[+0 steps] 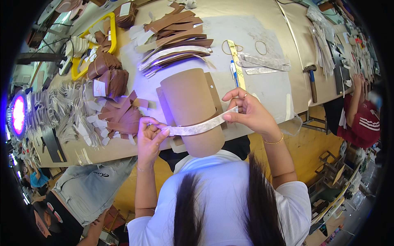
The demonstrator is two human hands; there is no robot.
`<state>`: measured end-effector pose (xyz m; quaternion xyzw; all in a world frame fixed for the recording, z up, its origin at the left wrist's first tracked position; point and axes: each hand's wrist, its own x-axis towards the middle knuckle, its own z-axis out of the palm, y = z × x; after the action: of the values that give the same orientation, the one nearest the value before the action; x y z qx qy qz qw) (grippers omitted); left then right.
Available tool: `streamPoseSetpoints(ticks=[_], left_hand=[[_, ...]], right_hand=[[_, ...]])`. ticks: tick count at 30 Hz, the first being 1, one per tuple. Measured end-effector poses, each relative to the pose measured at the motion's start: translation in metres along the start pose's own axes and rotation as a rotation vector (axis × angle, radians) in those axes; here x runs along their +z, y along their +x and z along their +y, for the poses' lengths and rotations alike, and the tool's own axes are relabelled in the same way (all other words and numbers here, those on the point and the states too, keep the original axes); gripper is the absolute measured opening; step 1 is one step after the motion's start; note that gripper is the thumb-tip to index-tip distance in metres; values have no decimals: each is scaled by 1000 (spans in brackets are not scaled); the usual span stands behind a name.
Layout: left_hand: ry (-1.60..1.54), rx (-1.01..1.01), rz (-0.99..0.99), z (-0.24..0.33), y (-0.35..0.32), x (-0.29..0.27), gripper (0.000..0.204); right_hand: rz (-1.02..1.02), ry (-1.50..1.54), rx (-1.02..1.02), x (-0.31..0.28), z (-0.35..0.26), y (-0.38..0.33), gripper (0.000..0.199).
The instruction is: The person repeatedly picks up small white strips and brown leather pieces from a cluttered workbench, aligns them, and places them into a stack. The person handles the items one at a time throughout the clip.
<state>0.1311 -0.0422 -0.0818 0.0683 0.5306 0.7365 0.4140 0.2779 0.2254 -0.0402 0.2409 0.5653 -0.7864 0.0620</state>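
A whitish strip [199, 128] is stretched across a curved tan form [188, 96] at the table's near edge. Its left end is pinched between thumb and fingers of my left hand [150, 133]. The other end is pinched by my right hand [246, 107], which sits a little higher and farther right. The strip bows slightly over the form; whether it touches the surface I cannot tell. Under the form lies a flat brown piece [165, 105], mostly covered. Beyond it is a stack of brown and whitish strips [176, 51].
A yellow ruler [237, 61], a blue pen [234, 70] and loose grey strips [262, 63] lie beyond my right hand. Brown bundles [113, 82] and a yellow basket [114, 35] stand left. A hammer [312, 84] rests at right. Other people [357, 119] sit at both sides.
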Motion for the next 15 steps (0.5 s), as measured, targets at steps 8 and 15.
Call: streamPoseSetpoints(ticks=[8, 15], left_hand=[[-59, -20, 29, -7, 3, 9, 36], [-36, -47, 55, -6, 6, 13, 36]], right_hand=[[-10, 52, 0, 1, 15, 10, 45], [23, 63, -24, 3, 28, 12, 47]])
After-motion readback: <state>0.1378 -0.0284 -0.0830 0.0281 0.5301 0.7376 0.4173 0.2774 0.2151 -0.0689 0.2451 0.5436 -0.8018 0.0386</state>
